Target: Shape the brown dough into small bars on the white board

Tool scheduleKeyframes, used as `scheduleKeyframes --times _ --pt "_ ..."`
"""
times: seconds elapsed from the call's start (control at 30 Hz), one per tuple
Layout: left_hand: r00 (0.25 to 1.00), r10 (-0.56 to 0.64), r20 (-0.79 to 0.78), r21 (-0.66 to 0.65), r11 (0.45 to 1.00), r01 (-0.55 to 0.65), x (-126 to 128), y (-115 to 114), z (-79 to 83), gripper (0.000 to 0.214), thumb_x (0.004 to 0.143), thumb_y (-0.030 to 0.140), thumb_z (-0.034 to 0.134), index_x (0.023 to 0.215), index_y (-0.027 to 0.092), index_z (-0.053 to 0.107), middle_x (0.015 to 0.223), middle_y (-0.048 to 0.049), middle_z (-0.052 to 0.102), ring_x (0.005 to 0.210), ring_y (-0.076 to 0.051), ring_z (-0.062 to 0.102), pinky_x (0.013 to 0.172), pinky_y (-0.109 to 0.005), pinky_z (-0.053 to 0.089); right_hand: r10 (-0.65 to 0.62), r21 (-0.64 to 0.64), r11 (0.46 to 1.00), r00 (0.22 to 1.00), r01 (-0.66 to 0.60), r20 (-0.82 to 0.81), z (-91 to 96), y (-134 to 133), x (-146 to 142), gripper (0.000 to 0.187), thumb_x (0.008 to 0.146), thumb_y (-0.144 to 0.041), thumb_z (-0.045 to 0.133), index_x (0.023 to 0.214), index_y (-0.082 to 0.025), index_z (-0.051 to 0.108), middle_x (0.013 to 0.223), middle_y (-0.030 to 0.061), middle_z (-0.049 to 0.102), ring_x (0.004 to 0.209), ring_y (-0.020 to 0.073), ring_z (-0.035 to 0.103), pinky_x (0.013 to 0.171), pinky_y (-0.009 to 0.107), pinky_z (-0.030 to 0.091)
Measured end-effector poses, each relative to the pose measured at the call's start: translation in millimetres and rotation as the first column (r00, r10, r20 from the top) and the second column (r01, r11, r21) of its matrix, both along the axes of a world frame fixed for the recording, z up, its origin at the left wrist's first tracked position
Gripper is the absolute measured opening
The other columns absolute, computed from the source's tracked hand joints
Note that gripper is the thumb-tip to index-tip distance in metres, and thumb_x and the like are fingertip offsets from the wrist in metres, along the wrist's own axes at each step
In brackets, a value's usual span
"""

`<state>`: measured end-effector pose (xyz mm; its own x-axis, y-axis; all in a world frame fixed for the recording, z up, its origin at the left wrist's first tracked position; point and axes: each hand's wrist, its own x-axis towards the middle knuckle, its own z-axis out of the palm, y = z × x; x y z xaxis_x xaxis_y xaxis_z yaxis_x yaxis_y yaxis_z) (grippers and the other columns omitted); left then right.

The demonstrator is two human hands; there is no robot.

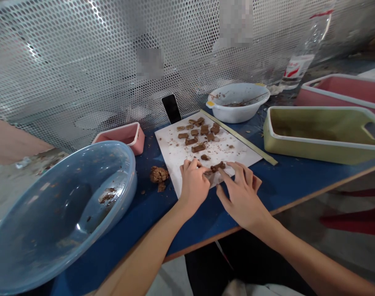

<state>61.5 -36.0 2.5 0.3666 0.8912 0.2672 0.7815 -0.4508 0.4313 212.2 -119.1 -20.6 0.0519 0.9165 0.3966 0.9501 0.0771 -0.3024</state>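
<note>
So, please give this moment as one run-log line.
left hand: by brown piece | right hand: at same piece | other pieces: on paper | lump: on table, left of paper

The left forearm [163, 238] and the right forearm [294, 240] are both showing bare, their slim, smooth outlines narrowing toward the wrists. The left hand [195, 185] and the right hand [241, 197] are going bare too, the fingers [239, 172] looking slender. Plain black legwear [202, 267] is covering the lap and thighs. A thin pale line is running down between its dark parts, too small to identify. Rumpled whitish cloth [267, 290] is showing at the bottom edge, its garment staying unclear.
</note>
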Motion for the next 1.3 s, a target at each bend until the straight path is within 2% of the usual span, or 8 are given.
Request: scheduleKeyframes --times 0.17,0.37,0.53,0.7,0.77,0.87,1.0,1.3 --pt "0.998 -0.064 0.023 0.012 0.998 0.064 1.7 -0.4 -2.3 0.048 0.084 -0.006 0.051 0.105 0.019 0.086 0.110 -0.0119 0.068 0.115 -0.032 0.053 0.104 -0.052 0.048 0.054 -0.046 0.997 0.997 -0.057 -0.058 0.1 0.8 -2.5 0.044 0.110 -0.032 0.046 0.147 -0.023 0.067 0.160 0.0216 0.051 0.151 0.0428 0.042 0.111 0.066 0.045" --pt "0.999 -0.035 0.011 0.030 0.999 0.035 2.1 -0.9 -1.4 0.045 0.085 -0.004 0.052 0.104 0.019 0.086 0.109 -0.0123 0.068 0.114 -0.032 0.052 0.105 -0.052 0.048 0.023 -0.037 0.999 0.998 -0.026 -0.061 -1.1 2.2 -3.7 0.049 0.109 -0.036 0.049 0.154 -0.021 0.062 0.162 0.0220 0.048 0.151 0.0432 0.040 0.113 0.065 0.045" --pt "0.999 -0.031 0.015 0.028 0.999 0.031 1.7 -1.1 -0.2 0.043 0.084 -0.005 0.051 0.098 0.018 0.085 0.106 -0.0123 0.067 0.113 -0.032 0.052 0.104 -0.053 0.049 0.027 -0.041 0.999 0.999 -0.029 -0.034 -1.0 1.0 -4.5 0.047 0.110 -0.038 0.049 0.153 -0.025 0.062 0.164 0.0193 0.045 0.151 0.0422 0.040 0.113 0.063 0.044" --pt "0.990 -0.015 0.139 0.115 0.993 -0.001 -2.7 -1.0 1.7 0.042 0.083 -0.008 0.050 0.082 0.021 0.080 0.106 -0.0104 0.064 0.112 -0.029 0.053 0.103 -0.047 0.053 0.002 0.026 1.000 1.000 -0.001 -0.023 3.8 15.7 25.2 0.049 0.108 -0.043 0.056 0.152 -0.023 0.063 0.161 0.0203 0.049 0.147 0.0432 0.043 0.111 0.064 0.042" --pt "0.988 -0.014 0.152 0.138 0.990 -0.008 -4.1 -0.6 1.1 0.041 0.083 -0.008 0.050 0.081 0.022 0.078 0.106 -0.0103 0.063 0.111 -0.029 0.053 0.100 -0.046 0.054 0.056 0.031 0.998 0.998 -0.056 0.007 7.2 31.8 47.5 0.043 0.106 -0.045 0.061 0.144 -0.026 0.070 0.160 0.0178 0.050 0.145 0.0436 0.044 0.112 0.065 0.040" --pt "0.987 -0.012 0.159 0.152 0.988 -0.012 -4.7 0.7 -0.5 0.041 0.083 -0.008 0.050 0.084 0.022 0.078 0.108 -0.0105 0.062 0.111 -0.029 0.052 0.099 -0.046 0.054 0.234 -0.014 0.972 0.971 -0.233 0.057 12.6 59.6 76.6 0.032 0.103 -0.045 0.068 0.130 -0.030 0.079 0.162 0.0133 0.051 0.147 0.0427 0.044 0.114 0.064 0.040" --pt "0.988 -0.005 0.157 0.151 0.988 -0.019 -3.9 2.6 -1.2 0.041 0.084 -0.009 0.049 0.084 0.021 0.077 0.109 -0.0112 0.061 0.111 -0.029 0.051 0.099 -0.046 0.054 0.413 -0.079 0.910 0.908 -0.407 0.070 15.5 83.5 87.4 0.026 0.103 -0.044 0.072 0.124 -0.034 0.082 0.162 0.0105 0.053 0.150 0.0429 0.043 0.115 0.065 0.040" --pt "0.989 -0.020 0.146 0.155 0.988 -0.002 -2.1 3.2 -4.7 0.039 0.087 -0.008 0.050 0.089 0.020 0.078 0.108 -0.0116 0.060 0.109 -0.029 0.049 0.100 -0.046 0.052 0.439 -0.116 0.894 0.897 -0.433 0.038 4.3 91.0 75.8 0.019 0.103 -0.042 0.071 0.115 -0.036 0.083 0.157 0.0088 0.057 0.149 0.0417 0.047 0.112 0.064 0.045"
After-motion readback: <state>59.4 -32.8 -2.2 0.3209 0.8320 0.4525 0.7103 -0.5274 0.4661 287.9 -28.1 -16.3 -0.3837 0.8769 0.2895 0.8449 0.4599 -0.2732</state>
